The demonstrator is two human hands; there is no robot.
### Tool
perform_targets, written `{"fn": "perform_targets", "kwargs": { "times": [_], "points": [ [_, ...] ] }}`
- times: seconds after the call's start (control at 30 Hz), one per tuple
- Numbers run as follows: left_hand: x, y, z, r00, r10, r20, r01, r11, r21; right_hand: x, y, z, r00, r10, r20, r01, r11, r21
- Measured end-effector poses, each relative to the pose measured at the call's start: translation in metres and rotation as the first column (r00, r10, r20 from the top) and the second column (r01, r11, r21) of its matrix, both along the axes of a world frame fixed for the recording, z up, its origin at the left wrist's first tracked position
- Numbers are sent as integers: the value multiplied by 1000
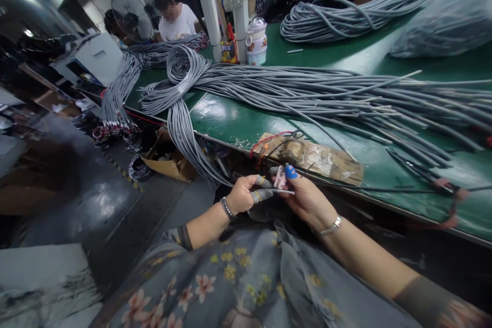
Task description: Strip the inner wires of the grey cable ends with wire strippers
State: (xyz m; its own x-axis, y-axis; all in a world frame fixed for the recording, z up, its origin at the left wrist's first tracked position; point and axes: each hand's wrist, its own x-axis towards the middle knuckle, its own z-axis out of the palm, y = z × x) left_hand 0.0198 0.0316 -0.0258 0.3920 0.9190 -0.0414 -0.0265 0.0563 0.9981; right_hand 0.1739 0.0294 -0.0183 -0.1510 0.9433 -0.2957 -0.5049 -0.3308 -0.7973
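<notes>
My left hand is closed in a pinch, with grey finger cots on two fingertips, gripping a thin wire that runs rightward. My right hand is closed too, with a blue cot on one fingertip, and holds a small pale pink connector at the wire's end. Both hands hover just off the front edge of a green table, over my lap. A tape-wrapped cardboard pad with red and black wires lies on the table right behind my hands.
Long bundles of grey cable cross the table and hang off its left edge. Another coil lies at the far back. White posts, a lidded jar and a seated person are beyond. A cardboard box sits on the floor.
</notes>
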Motion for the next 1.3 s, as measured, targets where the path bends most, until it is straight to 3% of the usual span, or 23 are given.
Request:
{"fn": "perform_targets", "kwargs": {
  "times": [0.37, 0.53, 0.73, 0.9, 1.03, 1.17, 1.3],
  "points": [
    [-15, -13, 1, 998, -57, -5, 57, 998, -30, 8, -10, -8, 995, 67, -79, -65, 997, 27],
    [-22, -27, -3, 997, -76, -26, 75, 996, -52, 21, -20, -17, 986, 123, 115, -124, 992, 0],
    [-26, -33, 0, 977, -6, -211, 40, 987, 158, 35, -38, -12, 881, 222, 417, -261, 965, 39],
    [-22, -37, 6, 953, 97, -288, -12, 959, 284, 46, -42, 5, 668, 76, 740, -425, 855, 296],
    [-21, -41, 14, 935, 110, -338, -4, 954, 299, 56, -45, 13, 373, -160, 914, -520, 780, 349],
    [-24, -43, 20, 918, 46, -394, 5, 992, 128, 61, -50, 17, 116, -453, 884, -617, 665, 422],
    [-27, -43, 20, 911, 15, -411, -10, 1000, 15, 56, -55, 23, -16, -628, 778, -692, 568, 445]
  ]
}}
